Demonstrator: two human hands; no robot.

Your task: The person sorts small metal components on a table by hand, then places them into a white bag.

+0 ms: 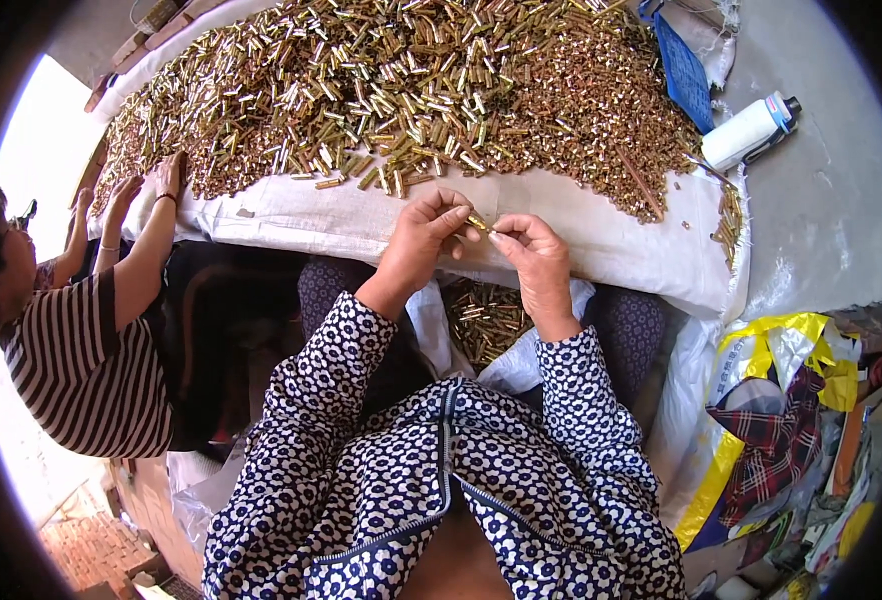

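Observation:
My left hand pinches a small gold-coloured metal sleeve between thumb and fingers, above the near edge of the table. My right hand is closed at the sleeve's right end, thumb against forefinger; whether it grips the sleeve itself or a smaller part fitted to it, I cannot make out. Just beyond my hands spreads a heap of long gold-coloured metal sleeves, with a heap of small coppery metal pieces to its right. Below my hands, more sleeves lie in a white bag between my knees.
A white sheet covers the table under the heaps. At the far right stand a white bottle and a blue plastic piece. To my left a co-worker in stripes reaches to the heap. Plastic bags and checked cloth lie right.

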